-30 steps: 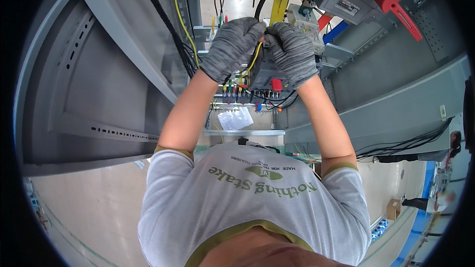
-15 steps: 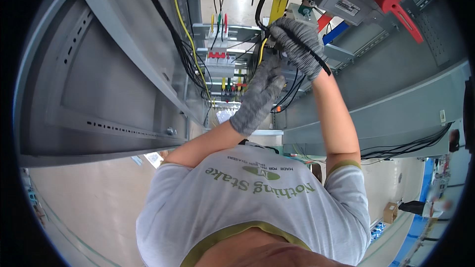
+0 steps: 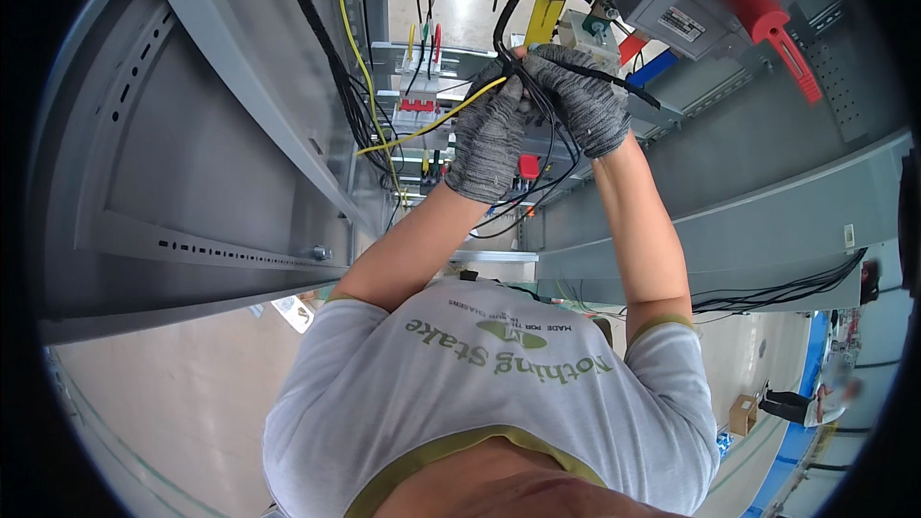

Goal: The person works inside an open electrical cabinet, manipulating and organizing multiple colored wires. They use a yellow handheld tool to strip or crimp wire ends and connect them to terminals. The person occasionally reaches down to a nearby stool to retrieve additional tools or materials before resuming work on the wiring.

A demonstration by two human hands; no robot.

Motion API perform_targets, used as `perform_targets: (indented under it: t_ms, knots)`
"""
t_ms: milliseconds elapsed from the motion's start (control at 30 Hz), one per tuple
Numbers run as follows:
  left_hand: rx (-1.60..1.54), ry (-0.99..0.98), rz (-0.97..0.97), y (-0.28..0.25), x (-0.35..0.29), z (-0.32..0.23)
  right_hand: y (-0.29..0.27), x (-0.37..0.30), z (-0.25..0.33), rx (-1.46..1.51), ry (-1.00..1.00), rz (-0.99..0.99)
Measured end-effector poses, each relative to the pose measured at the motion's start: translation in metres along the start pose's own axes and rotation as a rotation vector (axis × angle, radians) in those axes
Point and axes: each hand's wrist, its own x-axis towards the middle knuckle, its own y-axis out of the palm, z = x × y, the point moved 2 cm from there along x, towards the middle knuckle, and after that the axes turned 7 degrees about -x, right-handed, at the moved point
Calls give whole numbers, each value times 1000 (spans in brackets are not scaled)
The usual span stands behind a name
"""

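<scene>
Both my hands wear grey knit gloves and meet at a bundle of black wires (image 3: 511,24) that hangs down inside a metal cabinet. My left hand (image 3: 487,139) is closed around the bundle from the left, fingertips up. A yellow wire (image 3: 432,125) runs out from beside it to the lower left. My right hand (image 3: 583,105) is closed at the same spot; a thick black strip (image 3: 624,86) passes through its grip, and its loose end points right. Below the hands, thin black wires (image 3: 571,158) loop down. My gloves hide the exact contact.
Grey cabinet walls (image 3: 230,134) stand close on both sides. A red handle (image 3: 782,48) juts out at upper right beside a grey switch unit (image 3: 676,14). Left of my hands are breakers (image 3: 417,107). A yellow busbar (image 3: 544,14) sits just above. Another person (image 3: 806,406) is far right.
My left hand has moved up to the bundle beside my right hand. The yellow wire now stretches out to the left, and the loose wires hang below my hands.
</scene>
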Motion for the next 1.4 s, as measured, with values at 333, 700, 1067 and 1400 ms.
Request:
perform_targets:
  t_ms: [333, 700, 1067, 1400]
  knots:
    - [500, -105, 162, -10, -29, 1, -4, -6, 17, -784, -398, -136]
    - [988, 254, -50, -8, 12, -27, -14, -1, 5, -813, -396, -43]
    - [895, 468, -22, 15, 2, -22, -13, 3, -6, -683, -489, 12]
    - [1550, 687, 377, 26, -7, -39, -20, 6, 0, -889, -474, -42]
